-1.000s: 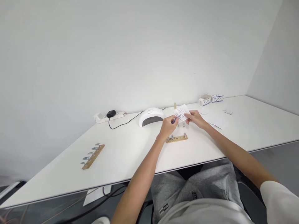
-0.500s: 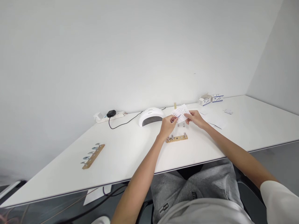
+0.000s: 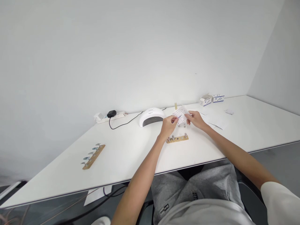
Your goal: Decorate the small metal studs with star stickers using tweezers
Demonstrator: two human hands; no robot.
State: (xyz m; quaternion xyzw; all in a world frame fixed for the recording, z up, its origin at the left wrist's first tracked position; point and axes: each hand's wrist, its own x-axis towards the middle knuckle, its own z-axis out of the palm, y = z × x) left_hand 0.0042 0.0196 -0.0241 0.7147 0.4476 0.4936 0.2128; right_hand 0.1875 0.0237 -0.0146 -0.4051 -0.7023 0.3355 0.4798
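Observation:
My left hand (image 3: 169, 125) is closed in a pinch on a slim bluish pointed tool (image 3: 179, 117), perhaps tweezers; most of it is hidden by the fingers. Its tip lies against a white sheet of small dotted stickers (image 3: 178, 112). The sheet's right edge is gripped between the thumb and fingers of my right hand (image 3: 195, 119), which holds it tilted above the table. Below the hands lies a wooden strip (image 3: 179, 139) with several small clear-and-metal stands on it. A couple of similar small pieces (image 3: 184, 125) sit just behind that strip.
A white nail lamp (image 3: 152, 114) stands left of my hands. Farther left are a power strip (image 3: 120, 115) with a black adapter (image 3: 112, 113) and a wooden strip of upright discs (image 3: 94, 157). Loose sheets (image 3: 217, 122) and small boxes (image 3: 205, 100) lie to the right.
The sticker sheet has tilted slightly in my right hand, and its dots look redder. My left hand and the tool have stayed almost in place.

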